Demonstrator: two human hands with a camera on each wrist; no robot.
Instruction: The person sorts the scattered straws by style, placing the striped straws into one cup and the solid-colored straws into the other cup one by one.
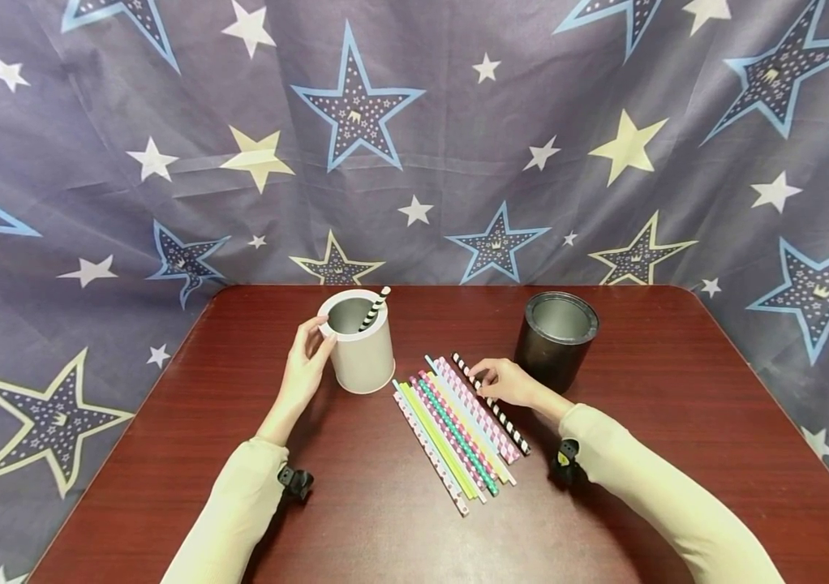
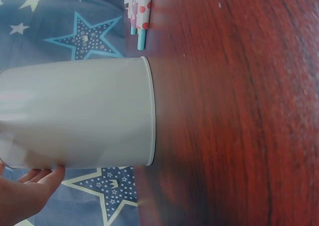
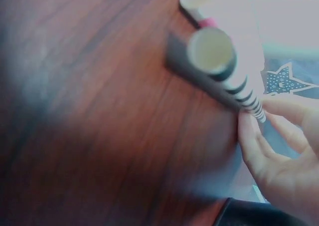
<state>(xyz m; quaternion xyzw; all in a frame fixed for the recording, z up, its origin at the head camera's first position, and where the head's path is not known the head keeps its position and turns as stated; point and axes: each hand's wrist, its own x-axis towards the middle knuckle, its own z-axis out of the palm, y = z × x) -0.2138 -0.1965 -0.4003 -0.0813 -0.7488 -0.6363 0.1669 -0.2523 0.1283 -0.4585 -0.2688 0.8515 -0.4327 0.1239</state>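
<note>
Fingers and thumb of my left hand (image 1: 301, 371) hold the side and rim of a white can (image 1: 365, 363), which stands upright on the table. A black-and-white striped straw (image 1: 376, 308) leans inside that can, its top above the rim. In the head view, my right hand (image 1: 509, 381) pinches another black-and-white striped straw (image 1: 508, 422) near its middle, at the right side of a row of straws. The right wrist view shows this straw's round open end (image 3: 212, 51) toward the camera, with thumb and fingers further along it.
Patterned paper straws (image 1: 451, 442) in several colours lie side by side mid-table. A black can (image 1: 549, 353) stands upright behind my right forearm. Behind the brown table (image 1: 371, 527) hangs a grey cloth with stars (image 1: 429, 174).
</note>
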